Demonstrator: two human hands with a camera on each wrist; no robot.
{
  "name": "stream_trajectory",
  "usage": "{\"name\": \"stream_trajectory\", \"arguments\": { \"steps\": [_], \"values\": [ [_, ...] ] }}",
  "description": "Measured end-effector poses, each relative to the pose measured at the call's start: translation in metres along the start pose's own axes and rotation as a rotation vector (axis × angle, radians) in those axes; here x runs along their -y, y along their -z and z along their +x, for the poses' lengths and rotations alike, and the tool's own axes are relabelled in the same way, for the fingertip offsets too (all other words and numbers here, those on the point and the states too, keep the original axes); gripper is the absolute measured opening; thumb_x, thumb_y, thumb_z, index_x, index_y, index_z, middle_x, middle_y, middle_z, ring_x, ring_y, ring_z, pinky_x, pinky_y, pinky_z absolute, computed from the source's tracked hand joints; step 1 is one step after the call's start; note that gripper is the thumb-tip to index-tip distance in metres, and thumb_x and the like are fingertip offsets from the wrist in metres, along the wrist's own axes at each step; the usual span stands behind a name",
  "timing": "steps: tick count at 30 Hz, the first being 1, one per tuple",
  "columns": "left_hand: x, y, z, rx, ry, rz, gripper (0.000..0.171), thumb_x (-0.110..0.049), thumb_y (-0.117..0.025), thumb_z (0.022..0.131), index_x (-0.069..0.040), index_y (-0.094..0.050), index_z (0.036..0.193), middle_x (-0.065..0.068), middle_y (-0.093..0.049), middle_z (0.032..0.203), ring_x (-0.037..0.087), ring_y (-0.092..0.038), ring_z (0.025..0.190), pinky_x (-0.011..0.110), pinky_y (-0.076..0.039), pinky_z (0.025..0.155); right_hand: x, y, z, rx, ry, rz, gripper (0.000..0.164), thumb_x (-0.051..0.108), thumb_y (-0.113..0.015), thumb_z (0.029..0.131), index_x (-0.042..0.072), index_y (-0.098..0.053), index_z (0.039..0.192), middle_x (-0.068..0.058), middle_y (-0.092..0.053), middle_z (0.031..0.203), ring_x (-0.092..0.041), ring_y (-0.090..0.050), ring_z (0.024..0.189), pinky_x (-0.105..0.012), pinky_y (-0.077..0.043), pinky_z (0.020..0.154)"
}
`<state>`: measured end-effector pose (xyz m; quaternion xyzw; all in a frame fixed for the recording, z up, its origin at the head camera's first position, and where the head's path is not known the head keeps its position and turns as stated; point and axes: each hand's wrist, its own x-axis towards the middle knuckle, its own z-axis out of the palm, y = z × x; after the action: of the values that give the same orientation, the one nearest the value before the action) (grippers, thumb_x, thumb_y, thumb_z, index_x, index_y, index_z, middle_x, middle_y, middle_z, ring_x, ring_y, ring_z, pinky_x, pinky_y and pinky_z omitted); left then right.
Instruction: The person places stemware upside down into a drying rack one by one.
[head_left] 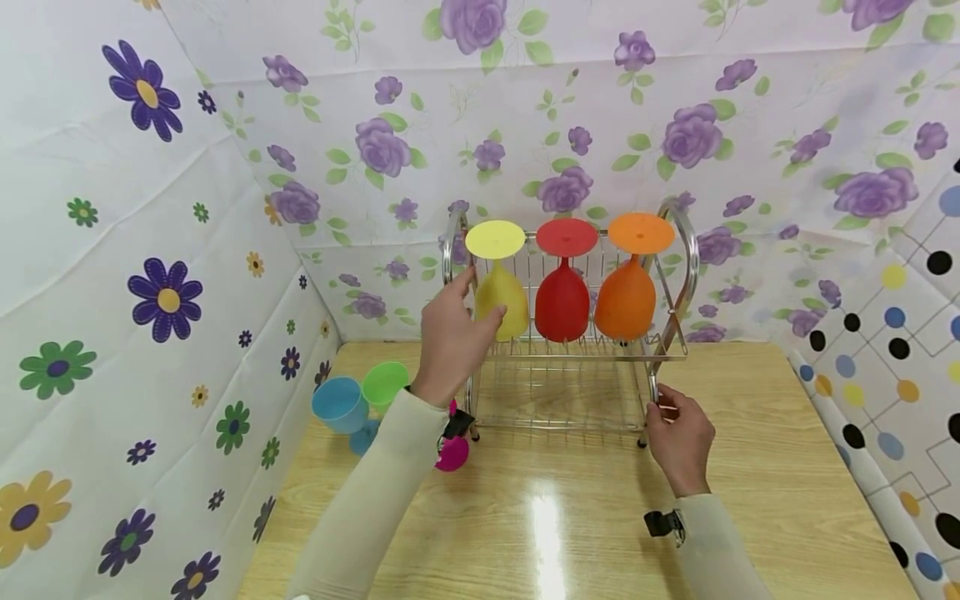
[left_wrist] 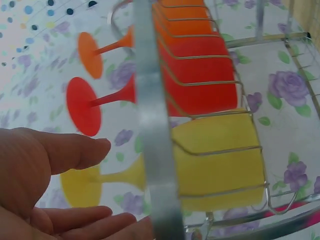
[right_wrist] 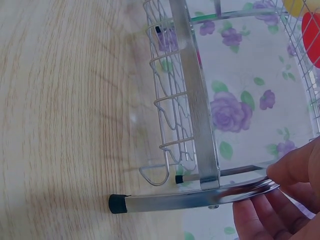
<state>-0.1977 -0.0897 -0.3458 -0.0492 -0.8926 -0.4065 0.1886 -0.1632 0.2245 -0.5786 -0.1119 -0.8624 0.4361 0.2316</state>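
Flowered cloth [head_left: 487, 100] hung behind the bench [head_left: 600, 517], where a wire rack [head_left: 555, 358] stood. On its upper tier were the yellow cup [head_left: 512, 304], the red cup [head_left: 562, 304] and the orange cup [head_left: 626, 302], side by side, upside down, feet uppermost. My left hand [head_left: 456, 337] was at the yellow one, thumb and fingers spread and not closed round it; whether I touched it I couldn't tell. My right hand [head_left: 681, 437] pinched the rack's right side, low down. I judged the work about half done: three cups were racked, while the blue cup [head_left: 337, 407], the green cup [head_left: 385, 382] and the pink cup [head_left: 452, 455], partly hidden by my left wrist, were on the bench to the left, outside the rack.
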Motion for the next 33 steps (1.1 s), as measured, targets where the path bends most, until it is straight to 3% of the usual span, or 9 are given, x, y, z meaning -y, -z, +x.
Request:
{"name": "stream_trajectory", "arguments": {
  "steps": [3, 6, 8, 10, 12, 16, 21, 27, 33],
  "values": [
    [0.005, 0.012, -0.014, -0.062, -0.042, -0.072, 0.058, -0.023, -0.082, 0.094, -0.005, -0.062, 0.146, 0.013, -0.071, 0.130, 0.028, -0.072, 0.110, 0.035, -0.066, 0.087, -0.001, 0.000, 0.000, 0.008, -0.005, -0.002, 0.036, 0.013, -0.070, 0.100, 0.005, -0.072, 0.135, -0.018, -0.075, 0.113, -0.035, -0.076, 0.096, -0.004, -0.044, 0.070],
    [0.013, 0.021, -0.030, -0.118, -0.056, -0.165, 0.051, -0.022, -0.082, 0.094, -0.009, -0.066, 0.141, 0.012, -0.071, 0.124, 0.026, -0.070, 0.106, 0.035, -0.065, 0.089, -0.002, 0.000, 0.001, 0.013, -0.013, -0.009, 0.036, 0.013, -0.070, 0.100, 0.006, -0.071, 0.136, -0.017, -0.075, 0.113, -0.034, -0.076, 0.096, -0.007, -0.045, 0.069],
    [0.020, 0.025, -0.041, -0.146, -0.044, -0.223, 0.048, -0.021, -0.081, 0.094, -0.009, -0.067, 0.139, 0.011, -0.069, 0.125, 0.027, -0.065, 0.126, 0.042, -0.062, 0.103, -0.002, 0.000, 0.001, 0.012, -0.014, -0.017, 0.036, 0.013, -0.071, 0.100, 0.007, -0.072, 0.136, -0.016, -0.076, 0.111, -0.033, -0.077, 0.096, -0.011, -0.047, 0.069],
    [0.029, 0.028, -0.054, -0.174, -0.014, -0.264, 0.047, -0.021, -0.081, 0.094, -0.011, -0.067, 0.138, 0.009, -0.068, 0.134, 0.025, -0.064, 0.127, 0.043, -0.060, 0.106, -0.002, 0.000, 0.002, 0.011, -0.013, -0.023, 0.036, 0.012, -0.072, 0.099, 0.007, -0.072, 0.135, -0.016, -0.076, 0.110, -0.033, -0.077, 0.095, -0.013, -0.047, 0.071],
    [0.040, 0.030, -0.066, -0.197, 0.011, -0.283, 0.047, -0.021, -0.081, 0.094, -0.011, -0.067, 0.138, 0.006, -0.068, 0.134, 0.024, -0.063, 0.126, 0.044, -0.059, 0.107, -0.001, 0.000, 0.002, 0.010, -0.010, -0.029, 0.036, 0.012, -0.072, 0.099, 0.007, -0.072, 0.135, -0.016, -0.077, 0.107, -0.032, -0.077, 0.093, -0.018, -0.049, 0.074],
    [0.063, 0.028, -0.088, -0.214, 0.072, -0.328, 0.048, -0.018, -0.082, 0.094, -0.010, -0.066, 0.138, 0.006, -0.066, 0.135, 0.024, -0.063, 0.127, 0.043, -0.059, 0.108, 0.000, 0.000, 0.002, 0.006, -0.014, -0.038, 0.036, 0.011, -0.072, 0.098, 0.007, -0.073, 0.133, -0.015, -0.077, 0.103, -0.031, -0.075, 0.091, -0.024, -0.050, 0.075],
    [0.089, 0.023, -0.109, -0.207, 0.135, -0.383, 0.050, -0.017, -0.083, 0.093, -0.008, -0.065, 0.139, 0.007, -0.065, 0.138, 0.026, -0.062, 0.130, 0.042, -0.056, 0.111, -0.001, 0.000, 0.002, -0.004, -0.011, -0.040, 0.035, 0.011, -0.073, 0.097, 0.007, -0.074, 0.132, -0.014, -0.077, 0.101, -0.029, -0.074, 0.088, -0.017, -0.046, 0.071],
    [0.110, 0.016, -0.126, -0.211, 0.138, -0.398, 0.054, -0.013, -0.084, 0.091, -0.008, -0.064, 0.141, 0.010, -0.064, 0.140, 0.026, -0.059, 0.134, 0.040, -0.053, 0.114, -0.002, 0.000, 0.003, -0.019, 0.008, -0.032, 0.035, 0.009, -0.075, 0.096, 0.007, -0.075, 0.130, -0.013, -0.078, 0.098, -0.023, -0.072, 0.084, -0.007, -0.042, 0.066],
    [0.133, 0.004, -0.144, -0.228, 0.115, -0.382, 0.061, -0.012, -0.086, 0.090, -0.012, -0.061, 0.146, 0.011, -0.058, 0.148, 0.021, -0.052, 0.140, 0.041, -0.047, 0.120, -0.002, -0.001, 0.003, -0.024, 0.009, -0.028, 0.035, 0.008, -0.076, 0.095, 0.008, -0.076, 0.130, -0.012, -0.077, 0.098, -0.002, -0.063, 0.079, -0.004, -0.042, 0.066]
  ]
}}
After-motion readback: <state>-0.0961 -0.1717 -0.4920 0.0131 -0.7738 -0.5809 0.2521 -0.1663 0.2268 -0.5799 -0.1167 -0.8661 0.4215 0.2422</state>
